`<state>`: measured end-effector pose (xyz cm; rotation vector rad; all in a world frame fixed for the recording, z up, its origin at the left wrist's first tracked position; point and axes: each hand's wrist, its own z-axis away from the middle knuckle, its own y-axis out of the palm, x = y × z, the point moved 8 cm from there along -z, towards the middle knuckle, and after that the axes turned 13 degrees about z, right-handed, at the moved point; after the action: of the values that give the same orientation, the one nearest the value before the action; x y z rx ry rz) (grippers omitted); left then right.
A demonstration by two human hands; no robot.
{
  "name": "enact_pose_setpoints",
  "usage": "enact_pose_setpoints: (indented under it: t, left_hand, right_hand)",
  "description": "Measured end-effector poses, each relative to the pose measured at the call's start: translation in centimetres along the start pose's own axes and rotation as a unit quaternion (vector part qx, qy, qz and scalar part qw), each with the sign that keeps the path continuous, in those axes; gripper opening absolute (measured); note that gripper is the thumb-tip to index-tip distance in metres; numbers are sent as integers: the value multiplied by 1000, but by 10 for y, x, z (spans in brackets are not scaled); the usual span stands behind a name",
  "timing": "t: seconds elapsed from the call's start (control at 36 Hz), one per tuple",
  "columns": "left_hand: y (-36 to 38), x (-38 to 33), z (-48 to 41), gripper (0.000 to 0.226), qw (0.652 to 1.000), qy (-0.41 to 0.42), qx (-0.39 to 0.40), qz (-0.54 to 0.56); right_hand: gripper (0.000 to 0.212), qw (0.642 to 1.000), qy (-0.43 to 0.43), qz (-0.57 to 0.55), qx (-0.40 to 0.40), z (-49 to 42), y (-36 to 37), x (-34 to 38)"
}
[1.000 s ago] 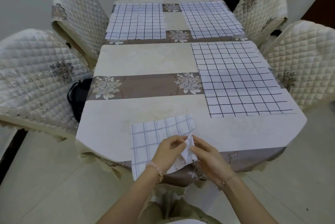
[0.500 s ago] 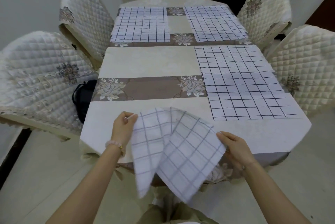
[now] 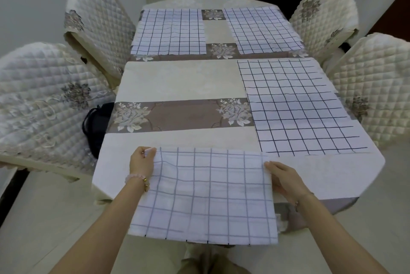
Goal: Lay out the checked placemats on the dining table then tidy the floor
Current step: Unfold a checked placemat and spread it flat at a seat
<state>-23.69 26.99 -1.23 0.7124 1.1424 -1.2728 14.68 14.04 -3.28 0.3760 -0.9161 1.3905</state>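
Note:
A white placemat with grey checks (image 3: 206, 193) is spread out flat in front of me, over the near edge of the dining table (image 3: 177, 82). My left hand (image 3: 142, 162) pinches its far left corner. My right hand (image 3: 281, 176) grips its right edge, fingers partly under the cloth. Three other checked placemats lie flat on the table: one at the right (image 3: 297, 105), one at the far left (image 3: 170, 31) and one at the far right (image 3: 261, 29).
Quilted cream chairs stand round the table: two on the left (image 3: 44, 105) (image 3: 97, 27), two on the right (image 3: 375, 87) (image 3: 324, 18). A black bag (image 3: 95, 125) sits on the near left chair's seat. Pale tiled floor (image 3: 44, 218) lies below.
The folded placemat has been opened out: my hands pulled apart and the cloth went from half-unfolded and hanging to spread flat between them.

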Motion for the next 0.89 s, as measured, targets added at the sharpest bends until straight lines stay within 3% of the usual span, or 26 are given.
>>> enact_pose_setpoints:
  t: [0.17, 0.33, 0.47, 0.58, 0.67, 0.75, 0.81, 0.89]
  left_hand:
    - [-22, 17, -12, 13, 992, -74, -98, 28]
    - [-33, 24, -16, 24, 989, -85, -113, 41]
    - [-36, 12, 0, 9, 991, -40, -123, -41]
    - [-21, -18, 21, 35, 956, 115, -165, -213]
    - [42, -30, 55, 29, 958, 220, 23, -184]
    - [110, -23, 109, 28, 932, 205, 254, -160]
    - [141, -21, 141, 37, 901, 215, 333, -175]
    - [166, -11, 167, 53, 896, 156, 385, -158]
  right_hand:
    - [20, 998, 14, -11, 57, 18, 17, -17]
    - [18, 998, 16, -18, 62, 28, 27, -23]
    - [15, 998, 27, -53, 25, 28, 27, -25]
    - [16, 999, 25, -47, 1, 27, 27, -25]
    - [20, 999, 14, -48, -2, 31, 29, -22]
    - [45, 1000, -7, -25, 2, 36, 33, -16]
    - [46, 1000, -24, -13, 2, 44, 35, -9]
    - [35, 998, -54, -21, 7, 53, 36, 0]
